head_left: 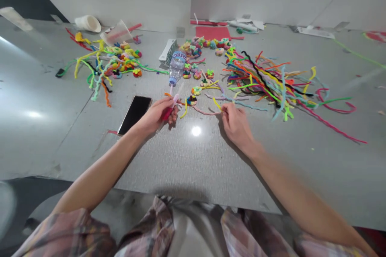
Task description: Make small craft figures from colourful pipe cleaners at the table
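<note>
My left hand (161, 114) is closed around a slim pink-and-red object (167, 113) whose kind I cannot make out. Between the fingertips of my right hand (237, 126), a short yellow pipe cleaner (216, 103) is pinched, pointing up and to the left. A pale pink pipe cleaner (205, 112) lies between the hands, its right end close to my right fingers. Just beyond it sits a small multicoloured twisted pipe-cleaner piece (191, 100), with a bent yellow strand (185, 110) beside it.
A phone (134, 114) lies left of my left hand. Beyond stand a tilted plastic bottle (177, 66), a small box (168, 51) and several finished twists (197, 44). Loose pipe cleaners (265, 80) heap at right; another coloured pile (120, 60) and cups (88, 23) are at left.
</note>
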A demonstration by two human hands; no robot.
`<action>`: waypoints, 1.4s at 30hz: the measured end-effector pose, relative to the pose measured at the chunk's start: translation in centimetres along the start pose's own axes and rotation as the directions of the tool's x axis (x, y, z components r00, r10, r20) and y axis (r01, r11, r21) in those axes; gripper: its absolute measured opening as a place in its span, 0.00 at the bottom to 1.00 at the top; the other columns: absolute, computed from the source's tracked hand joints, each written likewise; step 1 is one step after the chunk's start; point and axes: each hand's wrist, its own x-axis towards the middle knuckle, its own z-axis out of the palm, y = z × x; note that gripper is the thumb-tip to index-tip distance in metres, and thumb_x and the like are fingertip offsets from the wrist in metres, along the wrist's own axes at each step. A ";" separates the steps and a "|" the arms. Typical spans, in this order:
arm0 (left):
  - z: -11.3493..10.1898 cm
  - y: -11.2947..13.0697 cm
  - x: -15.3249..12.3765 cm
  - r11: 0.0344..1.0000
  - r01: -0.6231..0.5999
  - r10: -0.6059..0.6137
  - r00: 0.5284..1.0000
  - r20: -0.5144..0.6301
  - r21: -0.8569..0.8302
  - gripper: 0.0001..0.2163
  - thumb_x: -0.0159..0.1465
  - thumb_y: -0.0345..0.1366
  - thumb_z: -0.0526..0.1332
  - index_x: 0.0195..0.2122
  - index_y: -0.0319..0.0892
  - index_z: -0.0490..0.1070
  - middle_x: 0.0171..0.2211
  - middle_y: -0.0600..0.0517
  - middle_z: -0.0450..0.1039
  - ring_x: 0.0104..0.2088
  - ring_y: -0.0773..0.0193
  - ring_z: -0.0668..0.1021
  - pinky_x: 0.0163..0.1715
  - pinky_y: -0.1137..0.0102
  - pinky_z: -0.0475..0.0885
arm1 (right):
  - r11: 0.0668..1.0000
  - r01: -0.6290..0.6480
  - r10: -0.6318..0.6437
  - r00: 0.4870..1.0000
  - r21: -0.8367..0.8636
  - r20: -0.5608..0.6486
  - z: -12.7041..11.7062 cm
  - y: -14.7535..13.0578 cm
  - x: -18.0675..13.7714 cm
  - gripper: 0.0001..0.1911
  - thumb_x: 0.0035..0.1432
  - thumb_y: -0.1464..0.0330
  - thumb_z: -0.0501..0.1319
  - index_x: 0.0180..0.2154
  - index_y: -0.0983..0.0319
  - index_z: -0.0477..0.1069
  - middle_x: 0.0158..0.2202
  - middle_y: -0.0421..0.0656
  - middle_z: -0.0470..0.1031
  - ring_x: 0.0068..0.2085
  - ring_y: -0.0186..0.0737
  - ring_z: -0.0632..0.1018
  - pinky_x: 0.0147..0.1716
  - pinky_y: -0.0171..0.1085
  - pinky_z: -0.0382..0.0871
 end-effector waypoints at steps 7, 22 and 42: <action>1.5 0.2 -1.1 0.997 0.046 -0.039 0.991 0.130 -0.054 0.18 0.78 0.47 0.65 0.56 0.37 0.80 0.34 0.49 0.78 0.23 0.72 0.74 0.18 0.76 0.61 | 0.995 0.077 -0.074 0.996 0.066 -0.047 -0.2 -1.3 -0.4 0.13 0.83 0.69 0.51 0.57 0.56 0.73 0.48 0.47 0.86 0.47 0.49 0.83 0.50 0.49 0.68; 2.1 0.7 -1.4 0.993 0.047 -0.040 0.997 0.068 -0.111 0.12 0.76 0.38 0.66 0.54 0.35 0.79 0.31 0.51 0.74 0.23 0.72 0.72 0.17 0.78 0.60 | 0.997 -0.054 0.055 0.998 0.054 -0.016 -0.7 -1.6 0.0 0.12 0.74 0.76 0.51 0.44 0.55 0.67 0.37 0.41 0.77 0.41 0.47 0.77 0.48 0.48 0.61; 4.8 0.3 -3.4 0.996 0.063 -0.078 0.958 0.277 0.063 0.14 0.79 0.45 0.66 0.58 0.43 0.76 0.37 0.51 0.74 0.28 0.71 0.70 0.24 0.74 0.59 | 0.956 0.238 -0.181 0.939 0.173 -0.292 -1.8 -3.8 -1.0 0.15 0.78 0.74 0.57 0.53 0.52 0.78 0.41 0.42 0.87 0.41 0.47 0.85 0.49 0.51 0.74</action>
